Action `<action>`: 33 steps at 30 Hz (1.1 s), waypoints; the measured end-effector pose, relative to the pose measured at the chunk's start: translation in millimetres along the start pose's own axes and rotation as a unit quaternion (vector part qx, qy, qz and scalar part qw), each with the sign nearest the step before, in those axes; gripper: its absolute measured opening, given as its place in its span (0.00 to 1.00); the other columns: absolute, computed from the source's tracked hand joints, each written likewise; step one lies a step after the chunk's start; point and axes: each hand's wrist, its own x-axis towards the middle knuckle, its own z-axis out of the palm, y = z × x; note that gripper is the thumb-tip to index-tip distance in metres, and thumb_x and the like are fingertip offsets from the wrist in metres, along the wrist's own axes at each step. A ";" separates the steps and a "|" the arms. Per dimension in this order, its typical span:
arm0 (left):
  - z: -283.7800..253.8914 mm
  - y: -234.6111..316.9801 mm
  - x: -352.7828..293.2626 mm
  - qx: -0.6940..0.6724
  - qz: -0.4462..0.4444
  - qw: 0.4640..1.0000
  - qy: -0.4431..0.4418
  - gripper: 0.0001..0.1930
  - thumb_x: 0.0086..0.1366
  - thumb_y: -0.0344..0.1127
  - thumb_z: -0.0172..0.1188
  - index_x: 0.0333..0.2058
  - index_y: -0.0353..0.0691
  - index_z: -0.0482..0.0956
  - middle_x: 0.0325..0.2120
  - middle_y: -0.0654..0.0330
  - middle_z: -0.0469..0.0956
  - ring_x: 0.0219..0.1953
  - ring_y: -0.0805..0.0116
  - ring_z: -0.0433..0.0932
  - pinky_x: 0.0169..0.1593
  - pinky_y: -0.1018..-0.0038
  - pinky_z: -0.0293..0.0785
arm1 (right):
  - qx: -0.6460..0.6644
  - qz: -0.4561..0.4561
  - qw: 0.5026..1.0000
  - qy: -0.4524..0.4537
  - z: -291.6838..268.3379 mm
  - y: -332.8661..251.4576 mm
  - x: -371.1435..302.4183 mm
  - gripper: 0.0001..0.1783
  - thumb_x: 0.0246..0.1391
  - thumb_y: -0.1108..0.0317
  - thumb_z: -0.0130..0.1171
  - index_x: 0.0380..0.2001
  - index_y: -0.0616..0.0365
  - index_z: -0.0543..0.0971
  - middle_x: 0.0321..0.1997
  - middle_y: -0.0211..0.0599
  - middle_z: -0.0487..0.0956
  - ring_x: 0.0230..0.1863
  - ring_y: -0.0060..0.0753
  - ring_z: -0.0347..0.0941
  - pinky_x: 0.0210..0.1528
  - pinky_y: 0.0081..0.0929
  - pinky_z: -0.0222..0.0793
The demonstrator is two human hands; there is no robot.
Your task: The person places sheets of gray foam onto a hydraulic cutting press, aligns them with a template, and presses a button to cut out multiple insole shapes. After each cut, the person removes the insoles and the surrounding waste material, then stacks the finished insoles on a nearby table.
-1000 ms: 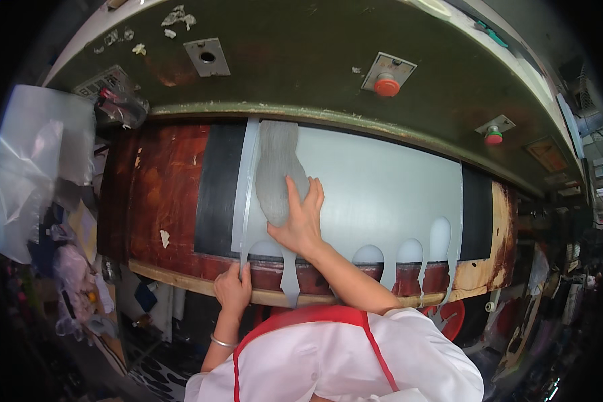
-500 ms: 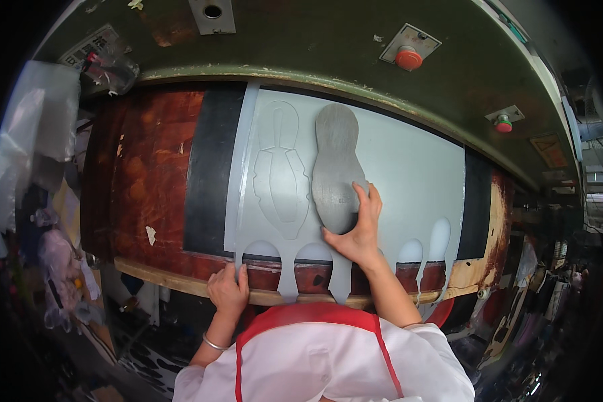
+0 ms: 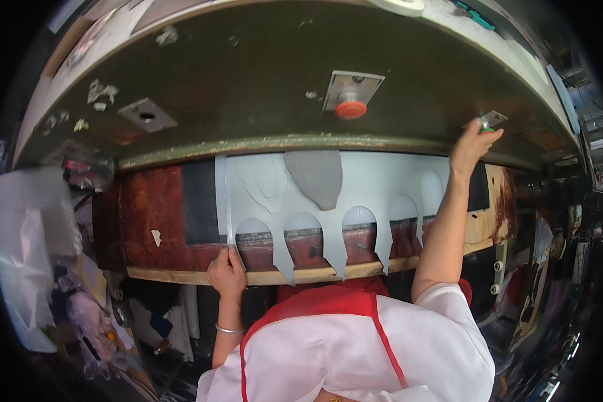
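Note:
A grey sheet (image 3: 375, 184) lies on the bench, its near edge cut into rounded gaps with narrow tongues hanging over the bench's front. My left hand (image 3: 226, 273) is closed on the leftmost strip of that edge, thumb on top. On the sheet rests a darker grey sole-shaped piece (image 3: 317, 179), its far end hidden under the green machine panel (image 3: 248, 87). A shoe-shaped outline (image 3: 261, 181) marks the sheet to its left. Far to the right, my right hand (image 3: 474, 144) reaches up to the panel, fingers closed around a green push button (image 3: 487, 130).
A red mushroom button (image 3: 350, 109) sits mid-panel, with a plate with a dark hole (image 3: 147, 117) farther left. Clear plastic sheeting (image 3: 30, 248) hangs at the left. The bench has a pale wooden front edge (image 3: 181, 276).
My right hand has left the sole-shaped piece and moved up and right to the green button. The panel now covers the sheet's far part. My left hand keeps its hold.

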 end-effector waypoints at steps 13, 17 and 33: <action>35.0 -6.4 94.2 -0.022 -0.026 0.999 -0.012 0.18 0.68 0.45 0.47 0.34 0.36 0.79 0.25 0.43 0.78 0.25 0.46 0.77 0.30 0.59 0.70 | 0.029 -0.014 0.998 -0.060 -12.5 13.8 -36.6 0.52 0.58 0.50 0.52 0.65 0.74 0.34 0.71 0.66 0.37 0.73 0.56 0.34 0.72 0.41 0.30; 36.9 -19.0 95.8 -0.061 0.025 0.998 -0.006 0.19 0.70 0.44 0.44 0.37 0.31 0.76 0.27 0.45 0.77 0.29 0.51 0.74 0.37 0.60 0.70 | 0.027 0.065 0.970 -0.233 -45.1 9.5 -127.8 0.28 0.49 0.61 0.60 0.51 0.66 0.71 0.47 0.56 0.75 0.49 0.57 0.70 0.55 0.46 0.63; -11.1 -20.4 1.8 -0.068 -0.005 0.993 -0.098 0.19 0.68 0.45 0.48 0.36 0.31 0.75 0.28 0.43 0.76 0.32 0.49 0.75 0.37 0.59 0.70 | 0.145 0.014 0.980 -0.137 -68.7 -13.2 -167.9 0.24 0.44 0.64 0.63 0.46 0.61 0.76 0.37 0.49 0.77 0.48 0.53 0.68 0.50 0.45 0.65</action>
